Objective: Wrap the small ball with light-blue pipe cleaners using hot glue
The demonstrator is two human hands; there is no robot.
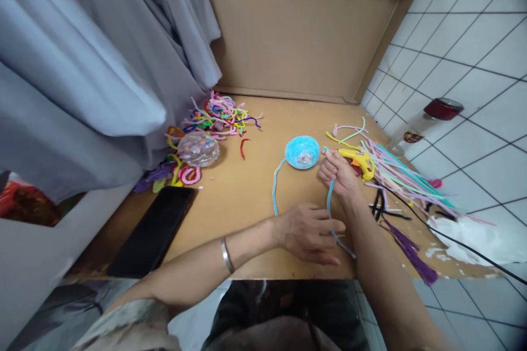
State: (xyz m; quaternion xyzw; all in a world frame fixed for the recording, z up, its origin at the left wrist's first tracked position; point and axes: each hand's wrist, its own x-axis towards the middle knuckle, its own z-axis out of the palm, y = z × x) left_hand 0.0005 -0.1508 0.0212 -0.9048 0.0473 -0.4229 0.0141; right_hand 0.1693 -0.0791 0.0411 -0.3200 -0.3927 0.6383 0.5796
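A blue coiled pipe-cleaner bowl (302,148) sits mid-table, with a whitish patch inside. One blue strand curves from its left side down behind my left hand (310,233). That hand is above the table with its fingers stretched out and apart, beside a hanging length of blue pipe cleaner (330,197). Whether the fingertips touch it I cannot tell. My right hand (338,173), just right of the bowl, is closed around this blue length. A blue tip shows above the fist, and the rest trails down past my left fingers. Right behind the fist lies a yellow glue gun (362,163).
Loose pipe cleaners (395,170), a purple tassel (409,249) and a black cord (436,233) lie right, by a red-lidded jar (428,120). Left are a clear ball (198,149), tangled pipe cleaners (222,112) and a phone (154,233). Cardboard (304,27) stands behind.
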